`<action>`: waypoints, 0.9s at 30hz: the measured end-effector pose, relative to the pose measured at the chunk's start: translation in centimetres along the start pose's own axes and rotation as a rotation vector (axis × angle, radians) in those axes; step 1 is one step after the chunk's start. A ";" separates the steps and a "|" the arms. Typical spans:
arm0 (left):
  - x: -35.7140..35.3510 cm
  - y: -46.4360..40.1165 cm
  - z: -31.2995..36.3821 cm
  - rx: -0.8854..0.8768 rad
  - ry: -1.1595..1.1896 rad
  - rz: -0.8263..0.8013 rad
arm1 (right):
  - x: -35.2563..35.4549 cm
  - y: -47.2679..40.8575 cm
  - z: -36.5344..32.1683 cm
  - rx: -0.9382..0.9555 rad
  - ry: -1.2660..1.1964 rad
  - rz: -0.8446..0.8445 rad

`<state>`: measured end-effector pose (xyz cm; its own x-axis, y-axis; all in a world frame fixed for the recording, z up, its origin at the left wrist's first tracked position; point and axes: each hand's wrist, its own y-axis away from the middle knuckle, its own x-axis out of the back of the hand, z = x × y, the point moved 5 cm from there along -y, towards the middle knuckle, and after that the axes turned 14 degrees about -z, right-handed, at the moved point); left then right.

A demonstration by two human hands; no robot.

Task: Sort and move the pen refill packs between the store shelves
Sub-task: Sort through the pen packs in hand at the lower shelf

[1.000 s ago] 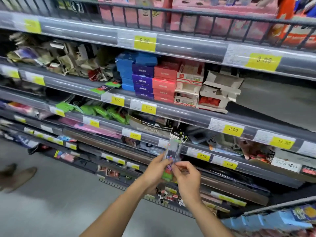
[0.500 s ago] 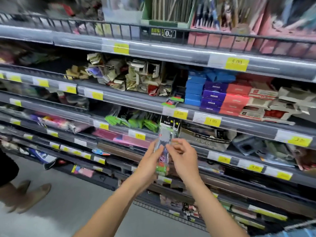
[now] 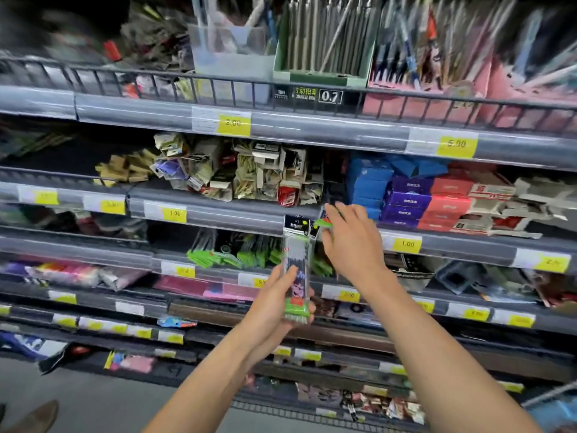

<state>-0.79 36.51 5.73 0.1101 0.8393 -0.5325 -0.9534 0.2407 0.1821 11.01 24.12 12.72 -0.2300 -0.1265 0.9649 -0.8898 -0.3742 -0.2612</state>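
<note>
Left hand [image 3: 274, 303] gripping one upright pen refill pack [image 3: 298, 270] by its lower end, fingers [image 3: 288, 278] curled round the clear sleeve; pack held in front of the shelves, near the green-headed packs [image 3: 218, 256] lying on the shelf behind. Right hand [image 3: 349, 245] raised just beside the pack's black header, reaching toward a small green-and-red item [image 3: 324, 221] at the lip of the shelf above; fingers half-extended, apparently just touching it; whether anything is pinched cannot be told through the blur.

Risks, as judged: one-handed hold low on a long, thin pack, so likely to tip or slip if the wrist turns; reaching hand close to the header, so liable to knock it; small item perched on the shelf edge, so easily pushed off to the floor; look-alike green packs nearby, so a mis-sort into the wrong row is possible.

Counts: one pack in hand; two hands; green-headed packs several, not separable in the blur; stacked boxes [image 3: 409, 203] in blue, purple and red columns, number unclear.
</note>
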 end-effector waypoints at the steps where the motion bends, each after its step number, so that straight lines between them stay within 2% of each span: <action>1: 0.2 0.0 0.1 0.014 0.001 -0.005 | 0.2 0.0 -0.1 0.006 -0.010 0.012; 3: 0.5 0.0 0.4 0.043 0.012 -0.026 | 1.0 0.7 -0.3 0.023 -0.061 0.100; 7: 1.2 0.3 1.3 0.089 0.028 -0.070 | 3.9 4.6 -2.3 0.068 -0.125 0.448; 11: 1.3 0.9 2.2 0.097 0.069 -0.147 | 4.4 10.9 -7.4 0.103 -0.203 0.567; 14: 1.4 1.5 2.3 0.137 0.137 -0.172 | 3.3 14.5 -11.4 0.137 -0.219 0.513; 20: 2.9 3.7 1.4 0.200 0.283 -0.181 | 0.6 16.3 -15.0 0.122 -0.202 0.199; 27: 6.7 4.4 0.5 0.120 0.210 -0.077 | -2.5 15.9 -15.0 0.243 -0.297 -0.081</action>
<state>-4.13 43.42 3.41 0.1082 0.6998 -0.7061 -0.9031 0.3661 0.2245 -8.49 32.25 6.53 -0.0070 -0.3351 0.9421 -0.7726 -0.5963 -0.2179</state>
